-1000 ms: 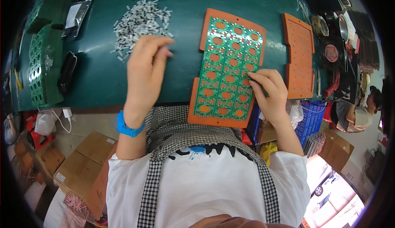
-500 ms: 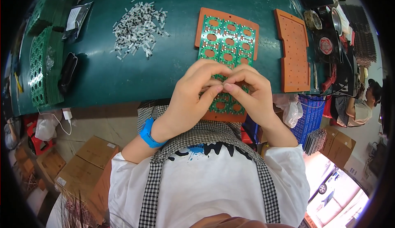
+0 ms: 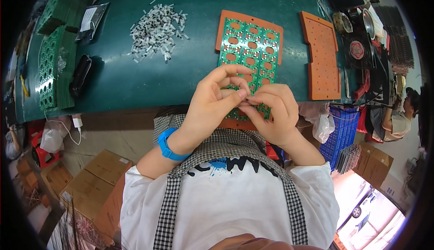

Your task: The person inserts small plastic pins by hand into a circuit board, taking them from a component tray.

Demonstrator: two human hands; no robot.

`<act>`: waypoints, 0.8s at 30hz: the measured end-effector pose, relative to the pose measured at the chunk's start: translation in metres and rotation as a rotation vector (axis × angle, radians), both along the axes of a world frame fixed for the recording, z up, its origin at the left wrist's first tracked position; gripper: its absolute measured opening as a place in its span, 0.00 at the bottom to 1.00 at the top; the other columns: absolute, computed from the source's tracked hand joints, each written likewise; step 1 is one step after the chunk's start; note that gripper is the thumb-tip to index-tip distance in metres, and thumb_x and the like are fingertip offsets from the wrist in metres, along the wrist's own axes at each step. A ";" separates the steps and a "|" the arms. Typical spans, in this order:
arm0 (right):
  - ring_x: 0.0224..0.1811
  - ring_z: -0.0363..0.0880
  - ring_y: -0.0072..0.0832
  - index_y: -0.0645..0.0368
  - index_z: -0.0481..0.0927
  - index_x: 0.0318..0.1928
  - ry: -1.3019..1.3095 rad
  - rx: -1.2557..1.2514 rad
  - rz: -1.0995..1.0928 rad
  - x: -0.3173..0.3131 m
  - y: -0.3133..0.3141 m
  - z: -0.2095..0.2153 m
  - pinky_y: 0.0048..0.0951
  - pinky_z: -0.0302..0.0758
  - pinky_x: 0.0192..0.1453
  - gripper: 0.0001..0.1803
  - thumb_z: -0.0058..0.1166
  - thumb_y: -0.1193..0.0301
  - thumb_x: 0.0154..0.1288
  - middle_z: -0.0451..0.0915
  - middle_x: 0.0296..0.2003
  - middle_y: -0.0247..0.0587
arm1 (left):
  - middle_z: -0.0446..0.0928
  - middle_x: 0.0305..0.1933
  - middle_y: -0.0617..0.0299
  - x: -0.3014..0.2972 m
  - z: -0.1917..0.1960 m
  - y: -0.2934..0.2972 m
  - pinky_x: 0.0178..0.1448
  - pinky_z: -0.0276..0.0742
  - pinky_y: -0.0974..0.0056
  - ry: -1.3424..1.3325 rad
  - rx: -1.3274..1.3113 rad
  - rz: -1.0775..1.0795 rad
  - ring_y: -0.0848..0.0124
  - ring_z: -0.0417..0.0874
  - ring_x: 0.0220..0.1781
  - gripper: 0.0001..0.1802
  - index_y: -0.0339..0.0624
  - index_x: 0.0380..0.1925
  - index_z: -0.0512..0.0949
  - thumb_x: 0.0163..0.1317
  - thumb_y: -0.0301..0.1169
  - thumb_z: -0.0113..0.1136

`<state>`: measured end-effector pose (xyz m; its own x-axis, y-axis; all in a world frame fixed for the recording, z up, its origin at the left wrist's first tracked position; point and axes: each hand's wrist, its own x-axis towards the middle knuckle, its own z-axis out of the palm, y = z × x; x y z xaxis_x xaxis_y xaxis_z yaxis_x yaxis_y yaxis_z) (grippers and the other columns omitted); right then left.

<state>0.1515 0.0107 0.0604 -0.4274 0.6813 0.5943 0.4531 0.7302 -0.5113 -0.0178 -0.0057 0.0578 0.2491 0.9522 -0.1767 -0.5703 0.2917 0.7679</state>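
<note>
Over the near part of a green circuit board panel (image 3: 242, 44) my two hands meet at the fingertips. My left hand (image 3: 216, 97), with a blue band on its wrist, has its thumb against bent fingers. Thumb and forefinger of my right hand (image 3: 276, 111) are pinched together, touching the left fingertips. A tiny dark speck shows between them, too small to name. The panel, with rows of oval cut-outs, lies on an orange tray (image 3: 220, 37); my hands hide part of both. Left of it lies a heap of small clear-and-dark parts (image 3: 158, 32).
To the right lies another orange tray (image 3: 322, 56). Stacked green panels (image 3: 53, 69), a black pouch (image 3: 81, 77) and a plastic bag (image 3: 91, 22) are on the left. A tape roll (image 3: 342, 23) sits at the far right. Cartons (image 3: 97, 177) stand on the floor; a person is at the right edge.
My right hand has dropped slightly, and its thumb is lower. The left fingers have parted more from each other, while the fingertips of both hands still meet. The whole view has shifted a little.
</note>
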 end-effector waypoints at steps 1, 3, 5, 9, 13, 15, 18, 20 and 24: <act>0.32 0.78 0.34 0.57 0.80 0.35 0.002 0.001 0.003 0.001 0.000 0.000 0.31 0.75 0.34 0.18 0.72 0.75 0.42 0.79 0.32 0.36 | 0.75 0.42 0.60 0.000 0.003 -0.001 0.47 0.78 0.73 0.003 -0.012 -0.001 0.76 0.82 0.43 0.18 0.31 0.55 0.69 0.65 0.19 0.54; 0.31 0.78 0.34 0.57 0.80 0.34 -0.022 -0.013 -0.010 0.004 0.000 0.000 0.31 0.75 0.33 0.17 0.72 0.75 0.42 0.79 0.31 0.36 | 0.75 0.41 0.60 0.003 0.003 -0.003 0.47 0.78 0.73 0.009 -0.024 0.003 0.76 0.81 0.43 0.18 0.31 0.55 0.69 0.64 0.19 0.55; 0.31 0.78 0.34 0.57 0.80 0.34 -0.018 -0.027 -0.002 0.007 0.001 0.003 0.30 0.74 0.32 0.16 0.72 0.76 0.42 0.79 0.31 0.37 | 0.75 0.41 0.61 0.005 -0.003 -0.004 0.46 0.79 0.71 0.101 0.054 0.034 0.77 0.80 0.45 0.18 0.33 0.54 0.70 0.64 0.19 0.56; 0.32 0.78 0.31 0.61 0.79 0.34 0.117 -0.303 0.000 0.018 -0.001 0.004 0.27 0.72 0.33 0.10 0.65 0.80 0.51 0.79 0.33 0.39 | 0.78 0.43 0.60 0.009 0.004 -0.005 0.50 0.77 0.69 0.276 0.152 -0.022 0.72 0.80 0.49 0.16 0.36 0.50 0.75 0.61 0.20 0.60; 0.33 0.75 0.25 0.65 0.78 0.35 0.192 -0.630 -0.137 0.040 0.008 0.005 0.24 0.71 0.38 0.03 0.56 0.82 0.59 0.78 0.32 0.40 | 0.76 0.41 0.58 -0.027 -0.002 0.032 0.48 0.75 0.55 1.359 0.729 0.284 0.57 0.77 0.46 0.14 0.43 0.42 0.80 0.53 0.28 0.66; 0.33 0.76 0.27 0.66 0.77 0.35 -0.013 -0.534 -0.150 0.053 0.022 0.001 0.24 0.71 0.38 0.03 0.56 0.82 0.60 0.77 0.32 0.40 | 0.76 0.42 0.59 -0.060 -0.013 0.058 0.50 0.70 0.53 1.669 0.703 0.385 0.56 0.74 0.46 0.13 0.45 0.39 0.80 0.52 0.31 0.66; 0.34 0.77 0.29 0.65 0.77 0.35 -0.043 -0.563 -0.091 0.056 0.026 -0.004 0.27 0.72 0.39 0.03 0.57 0.80 0.60 0.77 0.34 0.40 | 0.76 0.41 0.62 -0.087 -0.027 0.074 0.51 0.65 0.55 1.815 0.647 0.330 0.59 0.72 0.48 0.08 0.46 0.34 0.81 0.52 0.31 0.67; 0.36 0.77 0.32 0.64 0.77 0.35 -0.064 -0.605 -0.086 0.056 0.024 -0.002 0.30 0.73 0.41 0.03 0.57 0.80 0.60 0.76 0.35 0.41 | 0.76 0.41 0.63 -0.090 -0.030 0.079 0.50 0.64 0.55 1.750 0.598 0.291 0.59 0.72 0.48 0.07 0.45 0.32 0.81 0.53 0.32 0.66; 0.39 0.75 0.38 0.64 0.75 0.34 -0.167 -0.510 0.019 0.056 0.026 -0.002 0.33 0.72 0.44 0.05 0.56 0.81 0.58 0.74 0.35 0.43 | 0.76 0.39 0.62 -0.086 -0.037 0.080 0.51 0.65 0.55 1.767 0.623 0.341 0.59 0.72 0.47 0.06 0.44 0.31 0.81 0.53 0.30 0.65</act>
